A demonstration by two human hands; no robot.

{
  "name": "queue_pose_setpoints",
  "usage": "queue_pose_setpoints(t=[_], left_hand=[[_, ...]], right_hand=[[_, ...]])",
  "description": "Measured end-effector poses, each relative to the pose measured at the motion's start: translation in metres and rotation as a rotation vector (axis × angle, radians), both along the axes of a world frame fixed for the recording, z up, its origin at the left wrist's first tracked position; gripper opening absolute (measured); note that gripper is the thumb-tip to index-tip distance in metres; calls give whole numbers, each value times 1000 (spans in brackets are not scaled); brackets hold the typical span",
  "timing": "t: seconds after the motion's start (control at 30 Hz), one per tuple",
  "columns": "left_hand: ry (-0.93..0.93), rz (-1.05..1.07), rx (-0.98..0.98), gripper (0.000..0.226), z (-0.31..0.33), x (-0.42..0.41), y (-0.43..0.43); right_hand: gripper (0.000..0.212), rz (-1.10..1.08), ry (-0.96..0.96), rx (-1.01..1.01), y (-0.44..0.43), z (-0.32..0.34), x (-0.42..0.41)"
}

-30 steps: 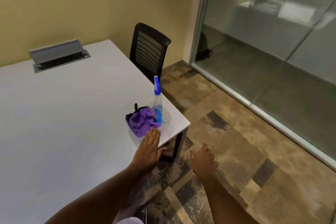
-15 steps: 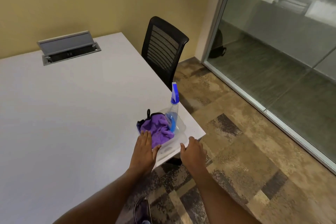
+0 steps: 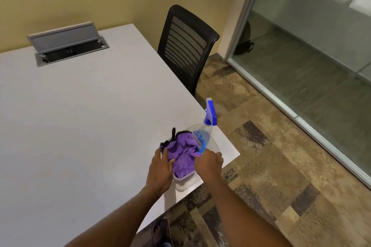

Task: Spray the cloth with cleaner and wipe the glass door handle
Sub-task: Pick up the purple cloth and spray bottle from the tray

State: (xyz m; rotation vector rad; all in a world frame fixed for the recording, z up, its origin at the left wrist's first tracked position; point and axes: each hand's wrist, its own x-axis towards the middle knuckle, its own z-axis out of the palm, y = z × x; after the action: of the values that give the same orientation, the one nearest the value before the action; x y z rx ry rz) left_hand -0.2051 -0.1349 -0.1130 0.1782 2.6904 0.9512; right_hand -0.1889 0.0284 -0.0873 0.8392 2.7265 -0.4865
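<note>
A purple cloth (image 3: 181,154) with a black edge and a clear spray bottle (image 3: 203,136) with blue liquid and a blue head lie together in a clear bag (image 3: 213,146). The bag sits on the near right corner of the white table (image 3: 90,116). My left hand (image 3: 160,168) grips the bag's left side, thumb over the cloth. My right hand (image 3: 209,163) has its fingers curled on the bag's near right edge, just below the bottle's base. No door handle is in view.
A black mesh chair (image 3: 186,46) stands at the table's right side. A glass wall (image 3: 311,56) with a metal frame runs along the right above patterned carpet. An open cable box (image 3: 68,43) sits in the tabletop at the back. My shoe (image 3: 161,230) shows below.
Both hands have moved forward onto the bag. The right hand rose from beside the table edge to the bottle's base, and the left slid to the cloth's left side.
</note>
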Motion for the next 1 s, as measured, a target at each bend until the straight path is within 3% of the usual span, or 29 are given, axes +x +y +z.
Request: queue_pose_setpoints(t=[0.23, 0.4, 0.7, 0.9, 1.0], left_hand=[[-57, 87, 143, 43, -3, -7, 3], [-83, 135, 220, 39, -2, -8, 4], [-69, 192, 271, 36, 0, -4, 6], [-84, 234, 299, 37, 10, -2, 10], [-99, 234, 324, 37, 10, 1, 9]], right_hand=[[24, 46, -189, 136, -13, -8, -21], [25, 43, -199, 187, -20, -16, -25], [24, -37, -116, 66, -25, -27, -25], [37, -82, -57, 11, -31, -18, -21], [43, -98, -37, -113, -33, -12, -19]])
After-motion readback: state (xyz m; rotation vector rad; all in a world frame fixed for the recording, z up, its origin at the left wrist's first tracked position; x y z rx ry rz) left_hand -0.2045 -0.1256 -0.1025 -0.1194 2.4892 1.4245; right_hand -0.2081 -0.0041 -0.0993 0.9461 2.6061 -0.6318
